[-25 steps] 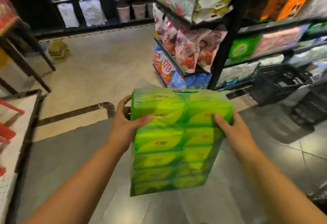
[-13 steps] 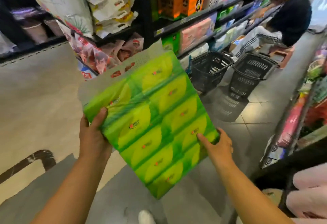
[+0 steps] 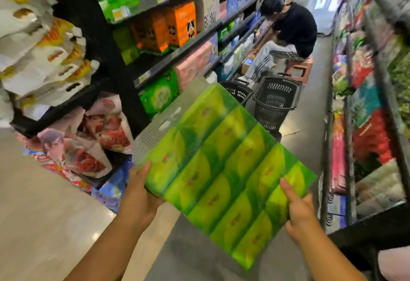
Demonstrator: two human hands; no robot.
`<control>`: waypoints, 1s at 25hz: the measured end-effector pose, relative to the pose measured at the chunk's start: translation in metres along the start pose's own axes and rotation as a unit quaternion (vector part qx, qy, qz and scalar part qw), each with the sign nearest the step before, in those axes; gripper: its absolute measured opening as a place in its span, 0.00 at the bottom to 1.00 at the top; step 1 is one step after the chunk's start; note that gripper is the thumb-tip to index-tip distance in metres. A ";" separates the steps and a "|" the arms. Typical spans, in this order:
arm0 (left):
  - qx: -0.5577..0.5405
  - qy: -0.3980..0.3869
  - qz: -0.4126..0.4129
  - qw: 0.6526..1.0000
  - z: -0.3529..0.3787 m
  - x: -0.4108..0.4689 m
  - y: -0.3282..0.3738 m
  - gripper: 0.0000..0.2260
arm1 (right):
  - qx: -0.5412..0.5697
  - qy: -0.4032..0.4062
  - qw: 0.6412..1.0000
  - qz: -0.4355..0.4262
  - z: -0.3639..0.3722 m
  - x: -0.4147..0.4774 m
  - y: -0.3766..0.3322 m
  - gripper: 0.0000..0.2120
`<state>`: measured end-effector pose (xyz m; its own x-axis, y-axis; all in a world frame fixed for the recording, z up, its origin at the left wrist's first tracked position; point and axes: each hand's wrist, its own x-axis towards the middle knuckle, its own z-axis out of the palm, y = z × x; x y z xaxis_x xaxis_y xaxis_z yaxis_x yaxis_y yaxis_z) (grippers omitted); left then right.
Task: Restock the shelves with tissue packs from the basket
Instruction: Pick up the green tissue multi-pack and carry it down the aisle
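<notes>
You hold the tissue pack tilted in mid-air over the floor. Your left hand clamps its near-left edge, thumb on top. Your right hand grips the lower right edge, forefinger laid along the face. It looks light, soft and slick-wrapped, so support it from beneath at the edges. Shelves stand to your left. Two baskets and a seated person narrow the way ahead.

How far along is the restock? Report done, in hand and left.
Done: one green tissue multipack is up off the floor, clear of the two black baskets. In hand: the left hand and right hand grip its opposite edges, holding it tilted. Left: it is on no shelf yet; similar green packs sit shelved at left. What the baskets hold cannot be told.
</notes>
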<state>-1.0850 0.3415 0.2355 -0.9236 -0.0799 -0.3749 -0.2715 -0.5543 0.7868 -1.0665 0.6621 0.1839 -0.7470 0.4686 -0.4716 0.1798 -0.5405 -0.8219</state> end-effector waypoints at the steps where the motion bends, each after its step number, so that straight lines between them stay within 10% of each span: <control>1: 0.023 -0.008 -0.026 0.999 0.016 0.019 0.004 0.34 | 0.003 -0.002 1.000 -0.020 0.002 0.020 -0.012 0.17; 4: 0.089 -0.024 -0.050 0.994 0.062 0.076 0.013 0.17 | -0.026 -0.028 0.997 -0.060 0.015 0.085 -0.051 0.39; 6: 0.097 -0.025 -0.059 0.993 0.085 0.110 0.013 0.16 | -0.049 -0.041 0.996 -0.061 0.028 0.131 -0.073 0.32; 10: 0.063 0.035 -0.037 0.997 0.122 0.172 0.020 0.24 | -0.101 -0.104 0.988 -0.045 0.084 0.224 -0.122 0.26; 16: 0.220 0.099 0.040 0.970 0.131 0.227 0.055 0.44 | -0.206 -0.215 0.953 -0.054 0.201 0.301 -0.167 0.59; 25: 0.266 0.201 0.097 0.938 0.095 0.355 0.133 0.45 | -0.273 -0.379 0.877 -0.116 0.427 0.386 -0.147 0.43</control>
<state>-1.4743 0.3181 0.2538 -0.8222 -0.5016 -0.2692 -0.3031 -0.0144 0.9528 -1.6549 0.6238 0.2588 -0.9774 -0.1890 -0.0945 0.0922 0.0206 -0.9955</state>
